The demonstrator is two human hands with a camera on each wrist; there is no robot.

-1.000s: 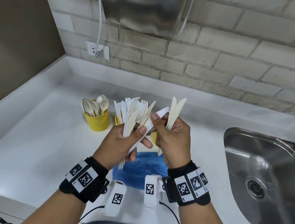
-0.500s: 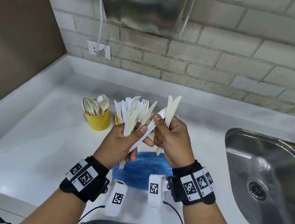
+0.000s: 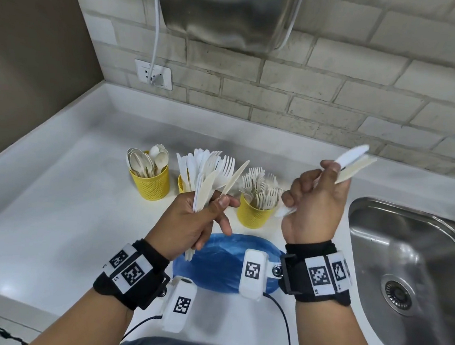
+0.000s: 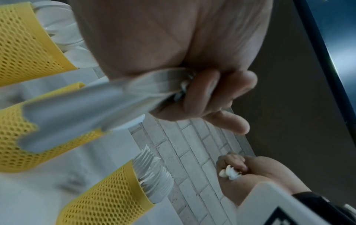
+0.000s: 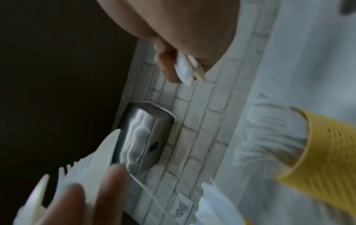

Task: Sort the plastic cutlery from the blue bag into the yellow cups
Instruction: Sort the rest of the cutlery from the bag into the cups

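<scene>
Blue bag (image 3: pixel 222 264) lies flat on the counter (image 3: pixel 53 226), nearest the body. Just above the bag, left hand (image 3: pixel 190 221) is clamped on a mixed bundle of forks and knives (image 3: pixel 209 179). Right of the bag and raised, right hand (image 3: pixel 313 203) pinches a few knives (image 3: pixel 352 163). Behind the bag, three yellow cups: spoon cup (image 3: pixel 150 182), middle cup (image 3: pixel 182 183) half hidden, fork cup (image 3: pixel 254 214). Sink (image 3: pixel 409 268) sits far right of the bag.

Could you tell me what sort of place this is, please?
Probably a kitchenette or washroom counter: a steel sink set into a white countertop, a brick-tiled wall, and what looks like a wall-mounted hand dryer.
</scene>
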